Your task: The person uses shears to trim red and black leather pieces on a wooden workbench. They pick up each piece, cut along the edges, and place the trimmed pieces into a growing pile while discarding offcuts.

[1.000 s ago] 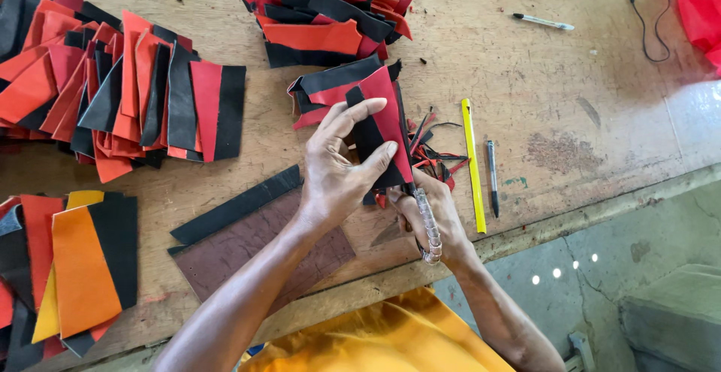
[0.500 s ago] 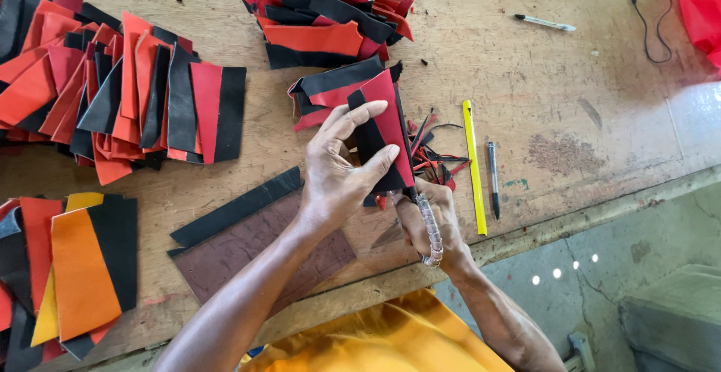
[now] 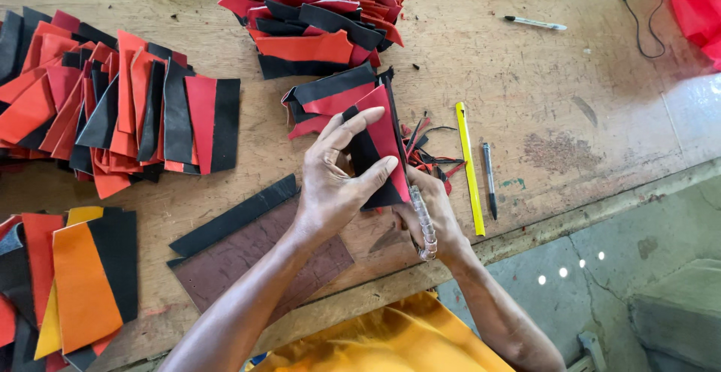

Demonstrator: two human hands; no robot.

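a red-and-black piece (image 3: pixel 379 154) is gripped at centre by the left hand (image 3: pixel 334 184), fingers closed on it; the right hand (image 3: pixel 428 210), behind it, cannot be told. finished-looking stacks (image 3: pixel 120 109) lie at nine and twelve o'clock; scraps (image 3: pixel 432 154) on the surface (image 3: pixel 541 79) at three.

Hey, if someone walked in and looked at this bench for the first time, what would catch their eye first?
Probably the red and black piece at the centre of the wooden table, with the left hand pressed over it and the right hand gripping it from below. Next, the fanned stack of red, orange and black pieces at the left and the red and black heap at the top. A yellow ruler lies just right of the hands.
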